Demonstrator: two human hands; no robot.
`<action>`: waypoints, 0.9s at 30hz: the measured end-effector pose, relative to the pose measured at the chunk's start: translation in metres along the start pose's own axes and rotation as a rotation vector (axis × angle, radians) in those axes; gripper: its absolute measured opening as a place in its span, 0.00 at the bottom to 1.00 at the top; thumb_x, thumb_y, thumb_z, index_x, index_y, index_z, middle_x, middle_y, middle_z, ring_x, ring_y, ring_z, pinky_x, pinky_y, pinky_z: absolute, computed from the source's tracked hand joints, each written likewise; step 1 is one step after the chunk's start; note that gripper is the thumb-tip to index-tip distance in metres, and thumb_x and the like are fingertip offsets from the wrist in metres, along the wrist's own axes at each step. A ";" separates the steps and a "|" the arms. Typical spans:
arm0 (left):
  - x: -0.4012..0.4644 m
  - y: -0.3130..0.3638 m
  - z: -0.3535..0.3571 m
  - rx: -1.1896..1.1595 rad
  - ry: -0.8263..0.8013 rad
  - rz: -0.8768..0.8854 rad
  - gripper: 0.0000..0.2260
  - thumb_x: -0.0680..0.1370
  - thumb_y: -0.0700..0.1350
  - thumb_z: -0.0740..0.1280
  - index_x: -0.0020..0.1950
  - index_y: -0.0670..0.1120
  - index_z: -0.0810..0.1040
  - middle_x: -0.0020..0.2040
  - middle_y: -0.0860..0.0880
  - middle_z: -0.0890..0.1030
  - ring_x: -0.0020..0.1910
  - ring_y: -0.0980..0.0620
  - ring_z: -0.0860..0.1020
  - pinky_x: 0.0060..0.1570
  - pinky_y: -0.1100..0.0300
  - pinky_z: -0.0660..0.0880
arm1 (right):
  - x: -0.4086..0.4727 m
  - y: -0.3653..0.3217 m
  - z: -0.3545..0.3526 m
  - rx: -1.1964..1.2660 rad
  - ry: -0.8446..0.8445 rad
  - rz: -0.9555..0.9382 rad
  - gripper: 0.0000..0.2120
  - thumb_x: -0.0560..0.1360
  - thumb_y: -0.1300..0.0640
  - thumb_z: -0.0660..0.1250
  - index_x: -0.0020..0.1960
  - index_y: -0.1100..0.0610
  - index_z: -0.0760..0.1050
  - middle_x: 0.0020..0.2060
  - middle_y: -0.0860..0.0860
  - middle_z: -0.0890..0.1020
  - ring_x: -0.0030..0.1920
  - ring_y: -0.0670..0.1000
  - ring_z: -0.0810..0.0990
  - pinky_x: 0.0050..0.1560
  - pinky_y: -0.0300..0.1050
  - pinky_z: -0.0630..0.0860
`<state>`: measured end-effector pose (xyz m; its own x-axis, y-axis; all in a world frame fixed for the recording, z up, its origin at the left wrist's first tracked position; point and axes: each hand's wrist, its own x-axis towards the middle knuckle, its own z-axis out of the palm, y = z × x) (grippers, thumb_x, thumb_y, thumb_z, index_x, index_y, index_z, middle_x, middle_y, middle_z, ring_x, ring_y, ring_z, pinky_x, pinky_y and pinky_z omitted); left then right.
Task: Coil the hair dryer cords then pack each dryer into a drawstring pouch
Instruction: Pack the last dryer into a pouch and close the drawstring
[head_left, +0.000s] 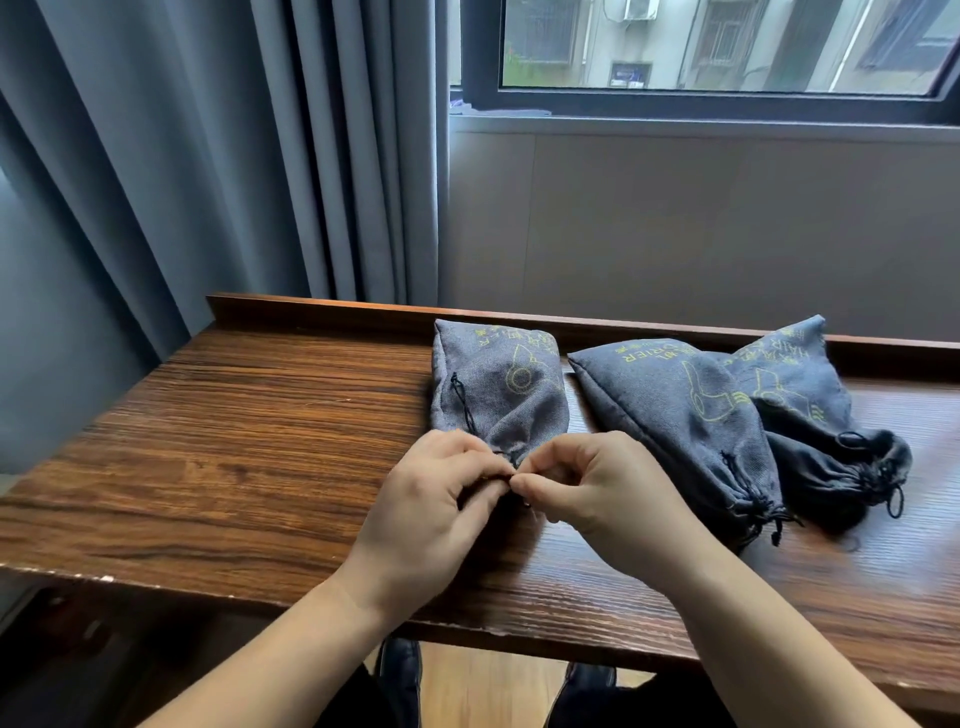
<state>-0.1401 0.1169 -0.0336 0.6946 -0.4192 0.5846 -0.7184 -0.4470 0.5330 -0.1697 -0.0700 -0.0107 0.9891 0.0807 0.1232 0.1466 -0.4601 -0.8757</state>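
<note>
Grip: my left hand (431, 499) and right hand (587, 488) pinch the drawstring (511, 460) at the pouch (498, 395) mouth, fingers curled tight.
Why: probably cinching it closed.
Pouch: on the table (234, 441), middle.
Others: two closed pouches (737, 415) lie to the right.

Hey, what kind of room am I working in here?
Probably a hotel or guest room: a narrow wooden desk under a window with heavy grey curtains, and matching hair dryer pouches lined up on it.

Three pouches (670, 415) side by side on the table (234, 441), rightmost two overlapping.
</note>
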 end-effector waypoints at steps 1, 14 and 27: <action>0.001 0.002 -0.001 -0.047 -0.022 -0.083 0.04 0.76 0.44 0.70 0.49 0.49 0.84 0.47 0.57 0.78 0.51 0.56 0.77 0.54 0.66 0.71 | -0.001 0.001 0.001 -0.084 0.028 -0.033 0.06 0.73 0.54 0.75 0.38 0.51 0.82 0.29 0.50 0.82 0.29 0.41 0.72 0.33 0.40 0.70; 0.004 0.002 0.000 0.084 -0.062 -0.138 0.05 0.72 0.51 0.69 0.42 0.52 0.75 0.42 0.57 0.74 0.46 0.58 0.72 0.47 0.70 0.65 | 0.001 0.004 0.011 0.030 0.028 -0.016 0.05 0.75 0.55 0.73 0.40 0.52 0.82 0.27 0.47 0.78 0.31 0.43 0.72 0.35 0.42 0.68; -0.017 -0.007 -0.023 0.354 -0.012 0.184 0.07 0.80 0.44 0.67 0.49 0.44 0.83 0.45 0.51 0.82 0.43 0.50 0.81 0.46 0.54 0.78 | -0.001 0.021 0.005 0.017 0.092 -0.003 0.04 0.73 0.54 0.74 0.40 0.51 0.83 0.29 0.50 0.82 0.31 0.45 0.75 0.37 0.44 0.74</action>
<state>-0.1478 0.1453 -0.0328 0.5577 -0.5262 0.6420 -0.7748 -0.6075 0.1750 -0.1674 -0.0754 -0.0317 0.9859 0.0001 0.1672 0.1498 -0.4448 -0.8830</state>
